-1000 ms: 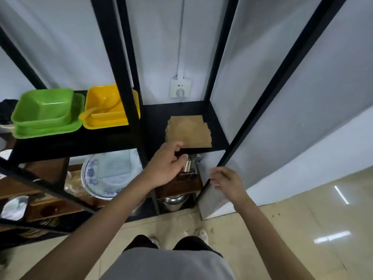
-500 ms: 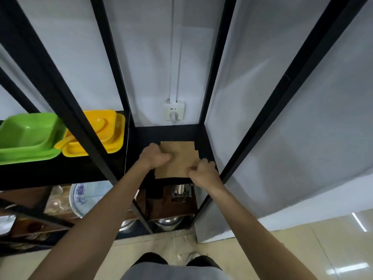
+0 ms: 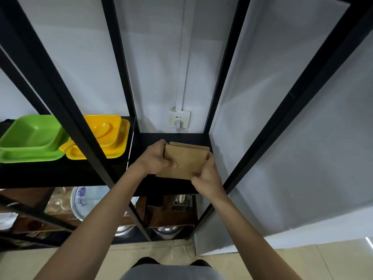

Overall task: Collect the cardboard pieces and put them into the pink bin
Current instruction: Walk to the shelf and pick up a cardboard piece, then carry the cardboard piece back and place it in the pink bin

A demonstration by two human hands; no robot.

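A stack of brown cardboard pieces (image 3: 186, 158) sits tilted above the black shelf (image 3: 173, 137) in the rack's right compartment. My left hand (image 3: 156, 160) grips the stack's left edge, thumb on top. My right hand (image 3: 205, 172) holds its lower right corner. The front of the stack is lifted off the shelf; its far edge lies near the back. No pink bin is in view.
Black rack posts (image 3: 119, 63) frame the compartment on both sides. A green dish (image 3: 30, 138) and a yellow dish (image 3: 103, 136) sit on the shelf to the left. A wall socket (image 3: 179, 119) is behind. Plates and metal pots fill the lower shelves.
Both hands went from below the shelf edge onto the cardboard stack and closed on it. The spread pieces are gathered into one stack with its front edge raised.
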